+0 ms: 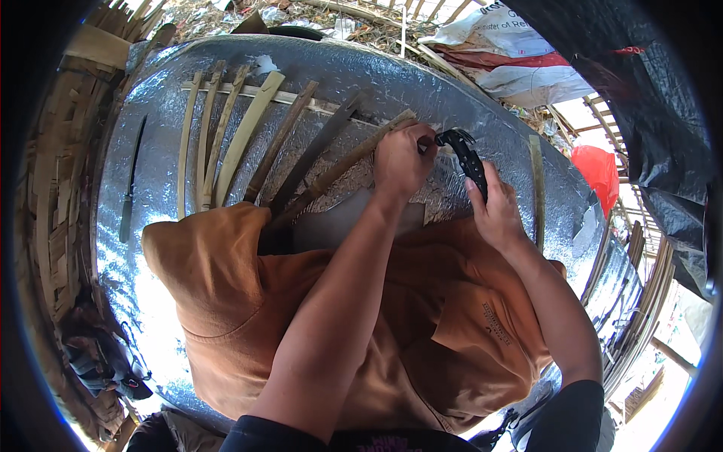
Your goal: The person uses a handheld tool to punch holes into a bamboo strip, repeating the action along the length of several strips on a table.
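Note:
My right hand grips a small black claw hammer by its handle. The hammer's head is close beside my left hand, whose fingers are curled in a pinch; what they hold, if anything, is hidden. Beneath the left hand lies the upper end of a brown bamboo strip. More bamboo strips, among them a wide pale one and a dark grey one, fan out to the left. Their upper ends meet a long pale crosspiece.
Silvery foil sheeting covers the surface. A brown hooded garment lies between my arms and the strips. At the left is a dark-bladed knife. A single strip lies at the right, near a red bag and black plastic sheeting.

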The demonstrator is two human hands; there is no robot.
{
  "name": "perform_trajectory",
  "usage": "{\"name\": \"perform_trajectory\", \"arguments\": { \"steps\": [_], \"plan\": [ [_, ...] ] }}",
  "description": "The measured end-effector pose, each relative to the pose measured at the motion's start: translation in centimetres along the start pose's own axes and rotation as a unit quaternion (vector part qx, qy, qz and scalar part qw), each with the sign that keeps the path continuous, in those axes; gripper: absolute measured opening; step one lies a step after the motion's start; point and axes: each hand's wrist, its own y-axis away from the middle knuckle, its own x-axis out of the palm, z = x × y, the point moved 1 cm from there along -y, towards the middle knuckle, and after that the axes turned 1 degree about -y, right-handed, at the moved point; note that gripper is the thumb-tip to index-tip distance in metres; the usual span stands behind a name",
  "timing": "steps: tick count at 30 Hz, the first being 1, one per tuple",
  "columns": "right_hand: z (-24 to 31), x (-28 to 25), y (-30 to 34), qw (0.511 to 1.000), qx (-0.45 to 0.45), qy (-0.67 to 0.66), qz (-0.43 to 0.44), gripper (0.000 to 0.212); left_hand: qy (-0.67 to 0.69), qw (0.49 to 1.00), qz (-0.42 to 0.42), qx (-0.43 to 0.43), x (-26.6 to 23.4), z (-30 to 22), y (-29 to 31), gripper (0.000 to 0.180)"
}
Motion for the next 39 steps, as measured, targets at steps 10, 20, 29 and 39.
{"name": "perform_trajectory", "arguments": {
  "steps": [10,20,29,39],
  "plan": [
    [0.1,-0.2,0.2,1.000,0.004,-0.011,-0.027,0.027,0.007,1.000,-0.004,0.019,0.5,1.0,-0.1,0.011],
    [0.0,-0.5,0.4,0.999,-0.019,-0.004,-0.038,0.031,0.016,1.000,-0.010,0.017,0.3,0.5,0.0,0.010],
    [0.4,-1.2,0.0,0.999,0.013,-0.011,-0.045,0.033,0.001,0.999,-0.019,0.030,0.5,0.9,0.0,0.009],
    [0.3,-1.1,0.2,0.999,-0.010,-0.013,-0.044,0.033,0.035,0.998,-0.026,0.034,0.7,1.1,0.1,0.008]
  ]
}}
